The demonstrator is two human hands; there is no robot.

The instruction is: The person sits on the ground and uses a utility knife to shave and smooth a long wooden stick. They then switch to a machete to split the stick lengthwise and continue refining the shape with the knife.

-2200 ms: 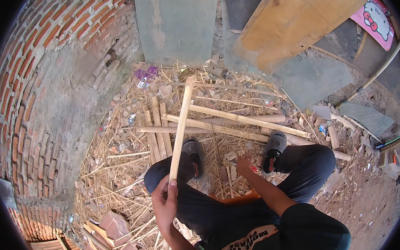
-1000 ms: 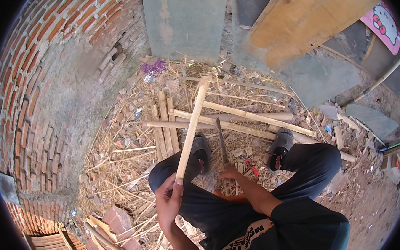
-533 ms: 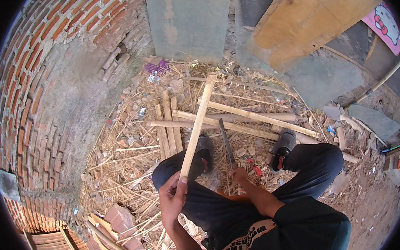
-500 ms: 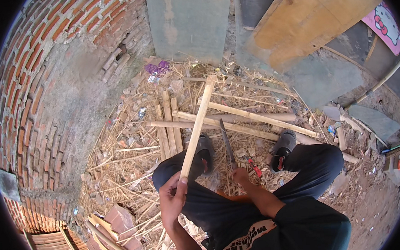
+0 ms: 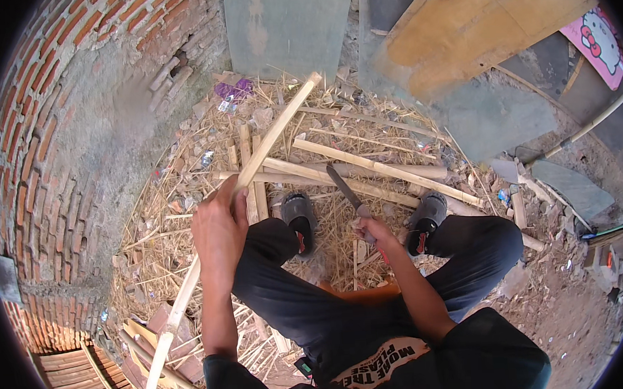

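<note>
My left hand (image 5: 221,225) is closed around a long, pale split-bamboo strip (image 5: 279,131), pinching it between thumb and fingers. The strip slants from the far middle toward the near left. Below the hand, a pale length (image 5: 179,302) lines up with it and looks like the same strip. In front of my lap, my right hand (image 5: 372,230) grips a machete (image 5: 344,185) by its handle. Its dark blade points up and away to the left, apart from the held strip. My fingers hide most of the handle.
Several bamboo strips (image 5: 388,172) and a round pole (image 5: 424,171) lie across the straw-littered ground between and beyond my shoes (image 5: 298,213). A brick wall (image 5: 45,154) rises at left. Boards (image 5: 486,20) lean at the back. A slatted bamboo panel (image 5: 80,383) is at near left.
My left hand has moved up and to the left along with the strip, which now slants more. My right hand has lifted the machete slightly away from my lap, its blade tilting further left.
</note>
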